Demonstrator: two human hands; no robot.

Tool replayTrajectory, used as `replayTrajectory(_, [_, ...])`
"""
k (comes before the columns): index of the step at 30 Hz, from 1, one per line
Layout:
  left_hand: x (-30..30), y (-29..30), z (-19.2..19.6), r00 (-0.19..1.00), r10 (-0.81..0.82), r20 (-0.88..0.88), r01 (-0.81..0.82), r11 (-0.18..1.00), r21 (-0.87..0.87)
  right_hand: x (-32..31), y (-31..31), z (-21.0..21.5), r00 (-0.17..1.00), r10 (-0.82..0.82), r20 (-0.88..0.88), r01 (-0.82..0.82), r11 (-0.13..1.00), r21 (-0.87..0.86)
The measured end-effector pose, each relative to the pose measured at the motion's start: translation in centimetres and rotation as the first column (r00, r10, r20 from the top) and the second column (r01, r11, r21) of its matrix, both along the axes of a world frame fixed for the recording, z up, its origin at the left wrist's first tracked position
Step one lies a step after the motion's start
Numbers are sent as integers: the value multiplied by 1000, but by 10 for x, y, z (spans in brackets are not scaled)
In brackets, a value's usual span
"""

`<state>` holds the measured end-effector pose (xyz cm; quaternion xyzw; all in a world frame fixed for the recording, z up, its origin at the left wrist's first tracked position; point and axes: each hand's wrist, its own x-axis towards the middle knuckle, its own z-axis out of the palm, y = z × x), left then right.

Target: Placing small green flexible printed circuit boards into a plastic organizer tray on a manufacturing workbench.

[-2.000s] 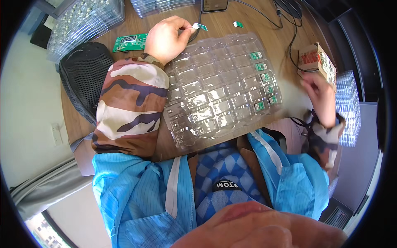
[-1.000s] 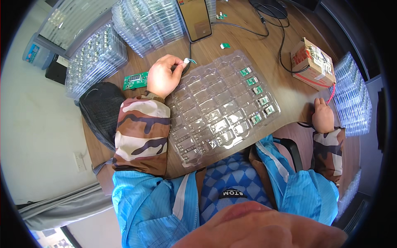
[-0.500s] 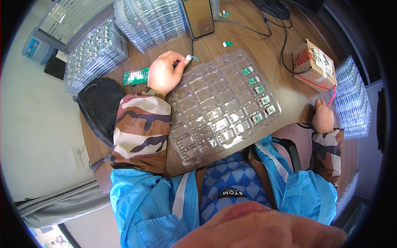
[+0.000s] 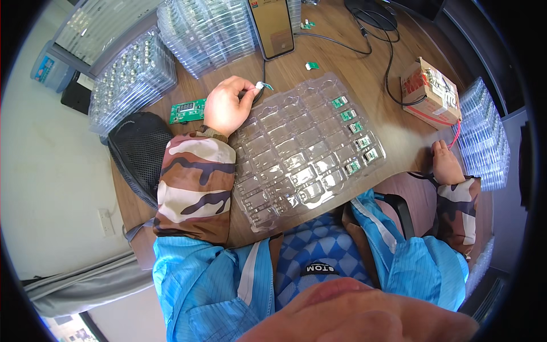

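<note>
From my remote seat, I have the left grip [image 4: 228,105] with thumb and forefinger pinching a small board [image 4: 264,86] by its white end, the green part jutting past the fingertips; it is held just off the upper left of the clear tray [image 4: 288,122], and I cannot tell whether it touches the black cable [image 4: 264,69] near it; the right grip [image 4: 447,163] is at the right edge of the counter [image 4: 336,57], fingers curled beside the red wire [image 4: 456,134] from the carton [image 4: 430,94]; whether they pinch that wire, I cannot tell.

I judge the small board nearly weightless and stiff; I would take it by the white block or the side edges and keep pressure off its face, where I would expect the parts to be fragile; the block looks smooth enough to slip, so a light, square pinch should serve me better than a squeeze; the tray looks thin, springy and slick, so I would handle it by the rim, since a hard press could flex it and jostle the six green boards [image 4: 355,127] in its pockets.
</note>
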<state>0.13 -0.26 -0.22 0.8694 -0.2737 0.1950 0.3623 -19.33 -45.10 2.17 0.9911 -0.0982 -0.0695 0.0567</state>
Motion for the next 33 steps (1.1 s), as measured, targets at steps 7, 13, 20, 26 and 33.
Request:
replayTrajectory(7, [-3, -2, 3, 1000, 6, -10, -6, 999, 52, 38, 92, 69, 963, 159, 220, -109, 968, -225])
replayTrajectory(13, [-4, -2, 5, 1000, 4, 0, -4, 1000, 6, 156, 181, 62, 502, 627, 596, -791, 611, 24])
replayTrajectory(20, [-7, -9, 11, 1000, 0, -29, 1, 1000, 31, 247, 218, 22, 404, 537, 741, -773, 633, -37])
replayTrajectory(26, [-11, -8, 10, 1000, 17, -18, -16, 1000, 11, 259, 227, 17, 405, 536, 741, -750, 658, -66])
replayTrajectory(33, [-9, -10, 7, 1000, 6, -24, -6, 1000, 6, 245, 211, 34, 308, 479, 822, -694, 704, -150])
